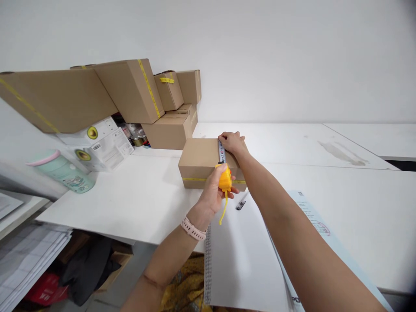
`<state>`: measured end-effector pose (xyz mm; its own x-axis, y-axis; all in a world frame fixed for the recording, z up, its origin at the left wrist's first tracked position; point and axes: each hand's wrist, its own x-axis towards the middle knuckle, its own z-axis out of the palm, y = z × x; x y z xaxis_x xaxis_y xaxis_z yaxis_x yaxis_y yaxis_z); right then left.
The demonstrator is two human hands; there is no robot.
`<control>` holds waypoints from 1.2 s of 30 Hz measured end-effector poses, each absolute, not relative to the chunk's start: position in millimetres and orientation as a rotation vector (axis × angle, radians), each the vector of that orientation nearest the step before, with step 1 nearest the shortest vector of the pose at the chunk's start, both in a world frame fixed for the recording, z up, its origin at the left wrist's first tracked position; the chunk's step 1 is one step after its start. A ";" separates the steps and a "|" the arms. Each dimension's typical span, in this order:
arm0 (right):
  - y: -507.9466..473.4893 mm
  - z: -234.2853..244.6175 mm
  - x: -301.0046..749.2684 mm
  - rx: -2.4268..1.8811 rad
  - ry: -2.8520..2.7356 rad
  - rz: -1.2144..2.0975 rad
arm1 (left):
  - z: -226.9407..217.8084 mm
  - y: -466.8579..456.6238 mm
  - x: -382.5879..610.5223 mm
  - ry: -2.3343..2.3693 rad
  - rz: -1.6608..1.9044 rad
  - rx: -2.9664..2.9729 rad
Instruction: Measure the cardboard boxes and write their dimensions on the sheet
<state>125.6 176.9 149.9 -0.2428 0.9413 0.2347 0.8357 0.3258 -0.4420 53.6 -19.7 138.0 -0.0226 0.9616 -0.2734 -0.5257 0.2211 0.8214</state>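
A cardboard box (199, 152) with a yellow tape strip round its side sits on the white table. My left hand (212, 190) is closed round a yellow tape measure (225, 177) at the box's near edge, its yellow cord hanging down. The metal blade runs out over the box top, away from me. At the far edge, the fingers of my right hand (232, 142) pinch the blade's end against the box. A spiral notebook (240, 255) lies open in front, with a pen (241, 203) on it near the box.
Stacked cardboard boxes (130, 91) stand at the back left by the wall. A mint tumbler (66, 171) and white cartons with avocado pictures (107, 145) are at the left. Light blue printed papers (312, 212) lie under my right forearm.
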 end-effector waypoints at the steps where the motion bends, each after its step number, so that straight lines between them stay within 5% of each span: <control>1: 176.2 150.1 126.8 -1.554 -2.139 0.326 | 136.4 -23.5 54.2 0.972 1.299 0.582; 27: 174.7 150.0 127.8 -1.529 -2.082 0.460 | 126.2 -85.2 62.4 0.957 1.312 0.653; 36: 178.9 152.8 178.5 -1.168 -1.530 0.523 | 121.8 -93.6 -3.2 0.957 1.611 0.914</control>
